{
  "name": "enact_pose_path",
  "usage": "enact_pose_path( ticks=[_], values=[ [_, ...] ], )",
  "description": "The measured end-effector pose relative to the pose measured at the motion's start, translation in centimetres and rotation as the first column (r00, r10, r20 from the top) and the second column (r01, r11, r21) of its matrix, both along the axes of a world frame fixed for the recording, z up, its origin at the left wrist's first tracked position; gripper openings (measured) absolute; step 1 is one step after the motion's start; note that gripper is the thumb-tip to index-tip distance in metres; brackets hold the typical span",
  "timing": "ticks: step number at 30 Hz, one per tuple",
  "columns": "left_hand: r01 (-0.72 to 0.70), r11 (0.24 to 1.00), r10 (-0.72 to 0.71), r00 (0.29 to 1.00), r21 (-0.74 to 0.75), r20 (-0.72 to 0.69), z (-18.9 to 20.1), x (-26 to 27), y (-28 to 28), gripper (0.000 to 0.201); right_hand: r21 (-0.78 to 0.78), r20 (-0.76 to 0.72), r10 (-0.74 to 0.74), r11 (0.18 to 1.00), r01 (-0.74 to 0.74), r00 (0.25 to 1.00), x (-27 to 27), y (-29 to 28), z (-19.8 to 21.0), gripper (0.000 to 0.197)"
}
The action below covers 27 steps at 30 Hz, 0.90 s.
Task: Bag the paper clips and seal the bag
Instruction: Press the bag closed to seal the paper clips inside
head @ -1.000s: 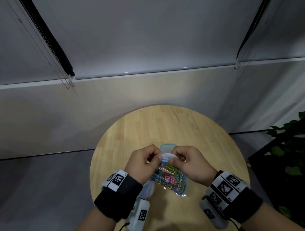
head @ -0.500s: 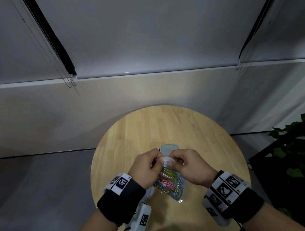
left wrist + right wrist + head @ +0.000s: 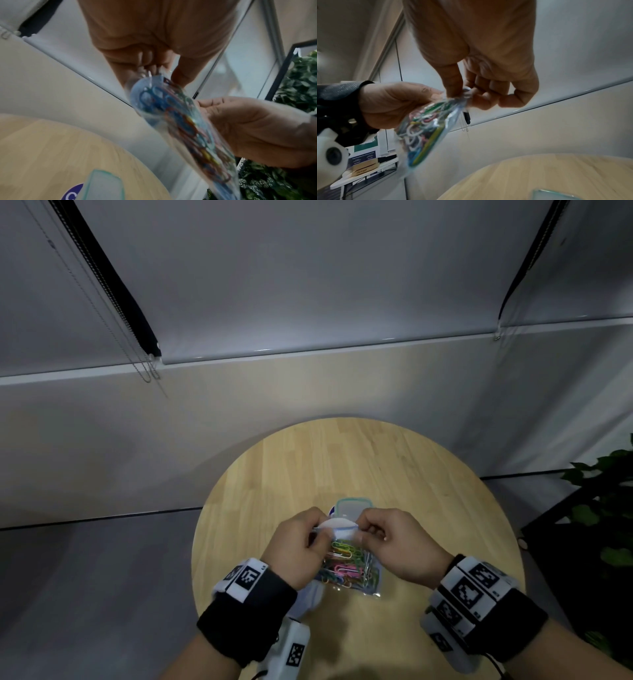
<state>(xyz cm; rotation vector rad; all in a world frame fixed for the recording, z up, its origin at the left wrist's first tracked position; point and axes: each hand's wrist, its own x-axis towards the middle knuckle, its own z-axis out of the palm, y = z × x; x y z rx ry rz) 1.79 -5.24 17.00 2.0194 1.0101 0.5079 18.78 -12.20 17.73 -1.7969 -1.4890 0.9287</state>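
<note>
Both hands meet over the table (image 3: 281,474) in the head view. My left hand (image 3: 294,549) and my right hand (image 3: 397,546) each pinch the top edge of the bag (image 3: 356,573), one at either end of the strip, fingers curled in. The bag hangs between them above the wood, not resting on it. The clips (image 3: 342,563) sit bunched in its lower part, a mix of colours. Just beyond my knuckles a clear box (image 3: 352,506) with a green rim lies on the table; I see no loose clips around it. So the bagging looks done to me. The mouth bows up in a pale arc between my fingertips, so I judge the seal is not closed along its whole run.

From the left wrist, my left hand (image 3: 154,44) holds the bag (image 3: 185,121) at its top corner, thumb and fingertips pressed together on the film. The clips (image 3: 188,128) show through it, blurred. My right hand (image 3: 254,129) is just beside the bag, but where its fingers grip is out of sight here. The box (image 3: 102,186) is low in the picture on the table (image 3: 42,155).

From the right wrist, my right hand (image 3: 481,56) pinches the bag (image 3: 426,129) at its upper edge with thumb against fingers, the rest curled. My left hand (image 3: 390,105) grips the same edge from the other side. The clips (image 3: 419,128) fill the pouch beneath. The strip itself is too blurred to say whether it is pressed shut. What is left, I think, is running the pinch along the top.
</note>
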Motion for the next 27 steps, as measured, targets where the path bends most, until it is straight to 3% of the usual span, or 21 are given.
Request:
enact_pose_path(
  ticks=[7, 9, 10, 15, 19, 22, 27],
  values=[
    [0.099, 0.988, -0.099, 0.995, -0.116, 0.012, 0.4, 0.4, 0.6, 0.019, 0.034, 0.008, -0.019, 0.999, 0.019, 1.000, 0.4, -0.4, -0.4, 0.013],
    [0.106, 0.989, -0.107, 0.994, -0.105, -0.001, 0.3, 0.5, 0.7, 0.013, 0.056, 0.046, -0.011, 0.998, 0.009, 0.999, 0.2, -0.3, -0.4, 0.011],
    [0.114, 0.990, -0.115, 0.993, -0.087, -0.011, 0.3, 0.6, 0.7, 0.006, 0.066, 0.075, -0.005, 0.998, 0.000, 0.997, 0.1, -0.3, -0.4, 0.010],
    [0.159, 0.987, -0.158, 0.987, 0.032, -0.035, 0.6, 1.2, 0.8, 0.008, 0.102, 0.249, 0.050, 0.992, -0.078, 0.967, -0.3, -0.3, 0.6, 0.019],
    [0.223, 0.966, -0.204, 0.968, 0.130, -0.144, 1.0, 1.5, 0.6, 0.011, 0.153, 0.355, 0.084, 0.977, -0.147, 0.931, -0.4, -0.4, 0.8, 0.017],
    [0.278, 0.940, -0.232, 0.946, 0.199, -0.227, 0.9, 1.0, 1.2, 0.018, 0.148, 0.352, 0.056, 0.982, -0.114, 0.934, 0.9, -0.7, 0.6, 0.011],
    [0.369, 0.898, -0.313, 0.919, 0.239, -0.241, 0.1, 0.3, 2.1, 0.032, 0.141, 0.314, 0.089, 0.980, -0.139, 0.945, 1.8, -1.0, 0.1, 0.022]
  ],
)
